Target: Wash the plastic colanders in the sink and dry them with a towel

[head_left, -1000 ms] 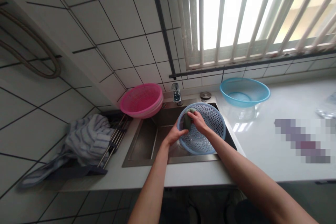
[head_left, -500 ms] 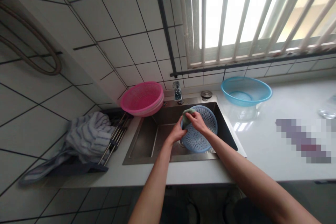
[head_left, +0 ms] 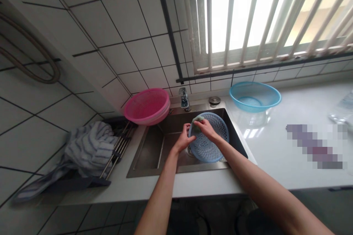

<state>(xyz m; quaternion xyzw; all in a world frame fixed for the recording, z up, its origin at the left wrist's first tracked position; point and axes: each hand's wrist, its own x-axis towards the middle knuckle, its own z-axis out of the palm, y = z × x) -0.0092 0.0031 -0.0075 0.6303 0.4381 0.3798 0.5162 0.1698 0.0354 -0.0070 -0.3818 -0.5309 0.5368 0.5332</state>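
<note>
Right hand (head_left: 207, 130) pinches a green cloth (head_left: 198, 119) at the far-left rim of our blue basket (head_left: 205, 148) | left hand (head_left: 183, 140) curves beside that rim, nearer it; how firmly, we cannot tell | basket, round without long axis, lies right of our left hand, beneath our right wrist, in the sink (head_left: 145, 173) | bench (head_left: 275, 161) around
</note>
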